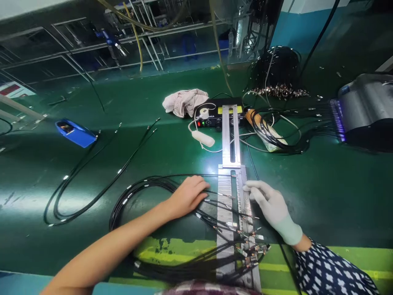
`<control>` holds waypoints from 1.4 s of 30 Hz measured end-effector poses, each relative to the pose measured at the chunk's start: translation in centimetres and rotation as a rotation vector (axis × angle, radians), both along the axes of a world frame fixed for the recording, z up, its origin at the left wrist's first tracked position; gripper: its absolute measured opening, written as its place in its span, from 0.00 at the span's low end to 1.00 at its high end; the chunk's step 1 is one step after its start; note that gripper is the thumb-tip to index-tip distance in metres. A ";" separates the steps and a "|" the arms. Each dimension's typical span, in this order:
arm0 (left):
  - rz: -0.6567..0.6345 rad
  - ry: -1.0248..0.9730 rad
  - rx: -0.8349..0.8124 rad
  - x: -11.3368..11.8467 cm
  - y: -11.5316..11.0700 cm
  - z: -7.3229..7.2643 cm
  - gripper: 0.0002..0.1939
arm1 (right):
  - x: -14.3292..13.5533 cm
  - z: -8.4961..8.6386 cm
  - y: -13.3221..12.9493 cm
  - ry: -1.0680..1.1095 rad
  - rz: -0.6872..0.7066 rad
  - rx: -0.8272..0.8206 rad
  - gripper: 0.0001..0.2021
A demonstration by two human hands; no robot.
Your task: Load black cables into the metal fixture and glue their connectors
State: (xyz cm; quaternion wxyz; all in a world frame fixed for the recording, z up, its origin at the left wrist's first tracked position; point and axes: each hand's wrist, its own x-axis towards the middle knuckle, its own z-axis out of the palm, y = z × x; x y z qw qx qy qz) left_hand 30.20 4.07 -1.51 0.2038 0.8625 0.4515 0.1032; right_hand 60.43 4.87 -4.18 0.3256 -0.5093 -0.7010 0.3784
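Observation:
My bare left hand (190,196) rests over a coiled bundle of black cables (135,189), its fingers bent round some of them left of a long metal ruler fixture (226,190). Stripped cable ends with small metal tips and connectors (250,250) lie across the fixture. One thin cable runs above my left hand onto the fixture. My right hand (273,209), in a white glove, is at the fixture's right edge with thumb and forefinger drawn close together. Whatever is between those fingertips, if anything, is too small to make out.
Behind the fixture stands a black control box (211,122) with a white cloth (186,102). A wooden-handled brush (265,130) lies beside it. At right is a grey machine (367,112) with cables at its lit edge; at left, a blue tool (76,133) and loose cables (104,192).

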 end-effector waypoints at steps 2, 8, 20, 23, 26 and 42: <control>-0.038 -0.034 -0.008 1.9 0.3 -0.4 0.11 | -0.1 0.1 0.3 -0.002 0.006 0.004 0.13; -0.078 -0.113 -0.013 3.7 1.1 -1.2 0.11 | -0.4 0.8 -0.2 -0.013 0.162 0.056 0.10; 0.108 0.167 0.211 -4.5 1.1 -0.7 0.07 | -0.4 0.4 0.1 0.016 0.151 -0.007 0.11; 0.002 0.122 0.236 -1.7 1.3 -1.0 0.11 | -0.4 0.4 0.2 0.023 0.126 -0.010 0.11; -0.082 0.181 0.315 1.5 2.3 -1.9 0.10 | -0.3 0.6 0.3 0.014 0.110 -0.018 0.12; -0.120 -0.231 -0.005 2.0 4.7 -2.0 0.18 | -0.4 0.8 0.4 0.020 0.072 -0.074 0.11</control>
